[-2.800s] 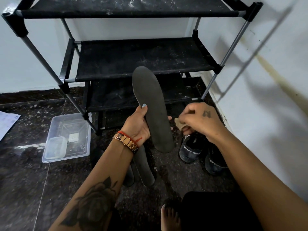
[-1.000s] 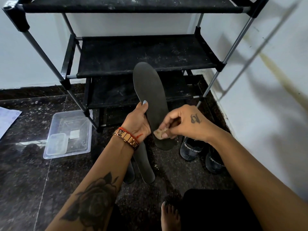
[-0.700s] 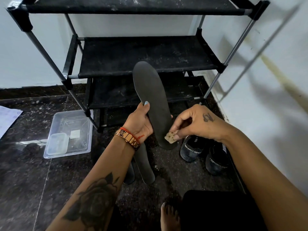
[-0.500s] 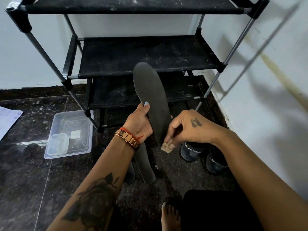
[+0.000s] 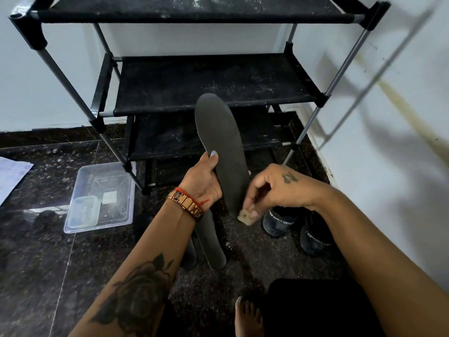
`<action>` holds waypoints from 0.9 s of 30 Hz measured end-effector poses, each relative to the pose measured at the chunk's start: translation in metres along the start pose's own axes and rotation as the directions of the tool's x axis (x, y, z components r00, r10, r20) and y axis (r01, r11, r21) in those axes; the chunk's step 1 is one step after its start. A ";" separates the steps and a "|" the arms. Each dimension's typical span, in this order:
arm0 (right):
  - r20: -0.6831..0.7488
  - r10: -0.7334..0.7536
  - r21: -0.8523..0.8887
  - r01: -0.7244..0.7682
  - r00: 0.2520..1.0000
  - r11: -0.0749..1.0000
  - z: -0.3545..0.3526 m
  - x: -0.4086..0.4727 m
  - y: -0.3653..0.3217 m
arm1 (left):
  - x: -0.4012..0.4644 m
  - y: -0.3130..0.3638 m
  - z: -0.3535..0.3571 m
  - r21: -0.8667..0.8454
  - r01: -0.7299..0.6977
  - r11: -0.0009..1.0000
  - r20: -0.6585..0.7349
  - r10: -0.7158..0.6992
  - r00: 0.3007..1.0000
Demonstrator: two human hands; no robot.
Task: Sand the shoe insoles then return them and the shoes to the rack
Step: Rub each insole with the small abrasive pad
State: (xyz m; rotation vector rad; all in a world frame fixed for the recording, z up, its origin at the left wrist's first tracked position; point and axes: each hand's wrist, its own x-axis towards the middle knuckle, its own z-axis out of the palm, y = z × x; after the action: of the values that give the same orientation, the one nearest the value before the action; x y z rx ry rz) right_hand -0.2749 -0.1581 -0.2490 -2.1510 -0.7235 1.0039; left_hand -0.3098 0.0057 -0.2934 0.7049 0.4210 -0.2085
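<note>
My left hand (image 5: 204, 182) grips a dark grey insole (image 5: 222, 147) at its middle and holds it upright, toe end up, in front of the black shoe rack (image 5: 213, 86). My right hand (image 5: 272, 188) pinches a small tan piece of sandpaper (image 5: 245, 216) against the insole's lower heel edge. Two more dark insoles (image 5: 211, 242) lie on the floor under my left wrist. A pair of black shoes (image 5: 296, 227) stands on the floor to the right, below my right forearm.
A clear plastic tub (image 5: 102, 195) with a small lid inside sits on the dark stone floor left of the rack. Paper (image 5: 12, 173) lies at the far left. A white wall (image 5: 388, 142) runs close on the right. My bare foot (image 5: 247, 317) shows at the bottom.
My right hand has rubbed the sandpaper back and forth along the insole's lower part and now sits at the heel edge. The left hand kept the insole nearly still.
</note>
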 end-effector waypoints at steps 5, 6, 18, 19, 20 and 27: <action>-0.117 0.082 0.178 -0.060 0.990 0.982 -0.018 -0.009 0.014 | 0.000 0.002 -0.001 0.012 -0.005 1.000 0.005 0.005 1.000; -0.176 0.086 0.263 -0.038 0.981 0.964 -0.019 -0.008 0.016 | 0.000 0.001 -0.001 0.012 -0.011 1.000 0.000 0.011 1.000; -0.250 0.315 0.698 -0.054 0.916 0.714 0.005 0.030 0.023 | 0.008 -0.019 -0.007 0.159 0.016 0.987 -0.164 0.011 0.986; -0.269 0.322 0.673 -0.062 0.908 0.737 0.008 0.034 0.025 | 0.009 -0.022 -0.008 0.191 0.035 0.981 -0.209 0.006 0.978; -0.287 0.330 0.655 -0.068 0.899 0.753 0.011 0.039 0.027 | 0.012 -0.026 -0.010 0.211 0.053 0.976 -0.256 0.003 0.967; -0.281 0.435 0.571 -0.215 0.855 0.792 0.034 0.077 0.070 | 0.052 -0.067 -0.054 0.387 0.124 0.914 -0.513 0.101 0.852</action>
State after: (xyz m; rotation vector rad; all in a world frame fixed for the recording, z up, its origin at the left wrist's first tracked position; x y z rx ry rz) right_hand -0.2457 -0.1377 -0.3521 -1.9186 0.1406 0.7665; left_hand -0.3017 -0.0103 -0.3923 1.1826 0.9264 -0.1104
